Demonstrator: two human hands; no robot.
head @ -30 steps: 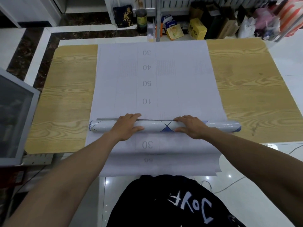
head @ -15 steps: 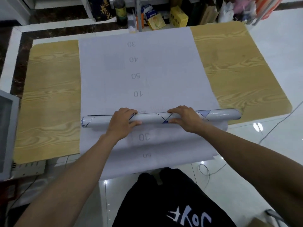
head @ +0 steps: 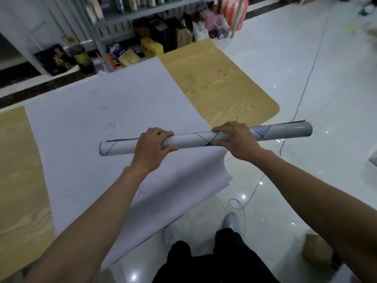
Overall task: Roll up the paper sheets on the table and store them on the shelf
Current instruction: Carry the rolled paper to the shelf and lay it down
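A long white paper roll [head: 191, 139] with blue crossing lines is lifted off the table, lying nearly level with its right end out over the floor. My left hand [head: 152, 149] grips it left of its middle and my right hand [head: 236, 139] grips it to the right. Below the roll, flat white paper sheets [head: 98, 144] printed with numbers lie on the wooden table [head: 220, 94] and hang over its near edge. A grey metal shelf [head: 130, 21] packed with goods stands behind the table.
Boxes, bags and a dark bottle [head: 81, 56] crowd the floor under the shelf. Thin cables [head: 302, 99] run across the glossy white tile floor on the right. A cardboard box [head: 318, 250] sits at the lower right, and my white shoe [head: 231, 221] stands near the table's edge.
Both hands have lifted the roll off the sheets and carried it to the right, past the table's edge. The view has swung right, toward the floor and shelf.
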